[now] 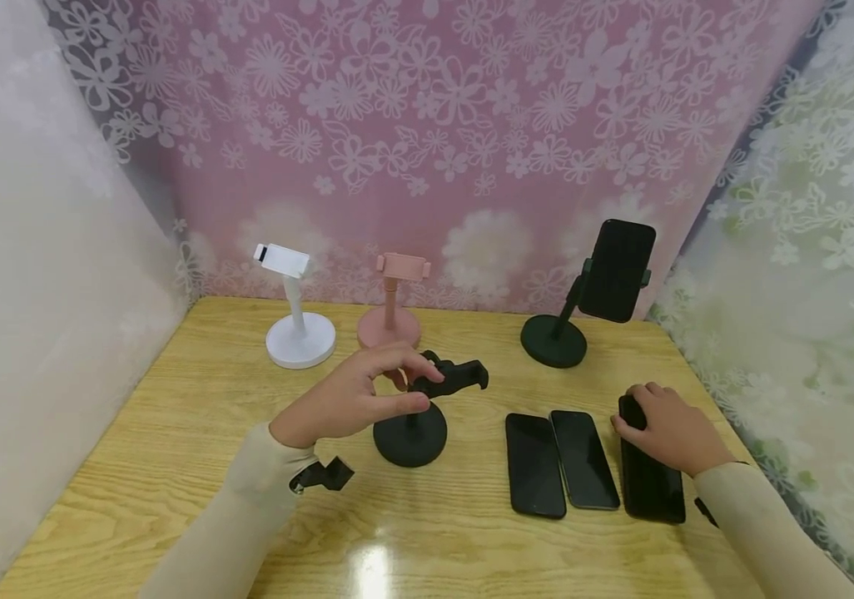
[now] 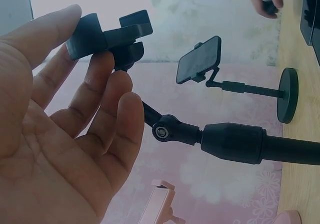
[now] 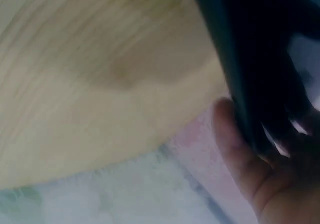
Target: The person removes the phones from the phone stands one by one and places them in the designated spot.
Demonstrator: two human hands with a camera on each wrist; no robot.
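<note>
My left hand (image 1: 355,391) pinches one end of the clamp (image 1: 460,378) on a black phone stand. The stand's round base (image 1: 410,439) rests on the table in front of me. In the left wrist view, the thumb lies against that clamp end (image 2: 86,36), with fingertips on its other side, above the jointed arm. At the far right, my right hand (image 1: 677,428) grips the upper end of a black phone (image 1: 655,491). The right wrist view is dark and blurred, with the thumb along the phone's edge (image 3: 227,63).
Two black phones, one left (image 1: 535,466) and one right (image 1: 584,457), lie side by side left of the right hand. Behind stand a white stand (image 1: 300,339), a pink stand (image 1: 402,266) and a dark green stand (image 1: 554,341) holding a phone (image 1: 618,270). Floral cloth surrounds the table.
</note>
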